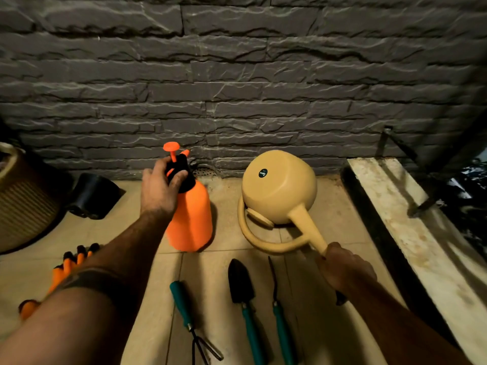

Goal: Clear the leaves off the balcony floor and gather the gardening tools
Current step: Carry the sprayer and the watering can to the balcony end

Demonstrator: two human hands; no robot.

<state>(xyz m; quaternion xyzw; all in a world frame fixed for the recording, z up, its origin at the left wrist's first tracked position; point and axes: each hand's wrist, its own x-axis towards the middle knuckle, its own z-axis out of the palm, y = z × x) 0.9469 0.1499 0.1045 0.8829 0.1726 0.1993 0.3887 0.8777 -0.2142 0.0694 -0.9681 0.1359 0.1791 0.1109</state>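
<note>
Dark grey stone-brick wall (237, 75) fills the top of the view, w/ a round metal drain grate (205, 172) at its foot where it meets the beige tiled floor (340, 212). At left, a ribbed tan basket (23, 206) stands by the wall, and just beside it a black pot (92, 196) lies tipped on its side. At right, a stained pale stone ledge (411, 241) runs along the floor edge, w/ a dark metal railing post (386, 140) at its far end.

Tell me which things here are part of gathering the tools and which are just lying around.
Job: orange sprayer, yellow watering can, hand rake, trowel, weeder, orange gloves.
Lying about: wicker basket, black pot.
</note>
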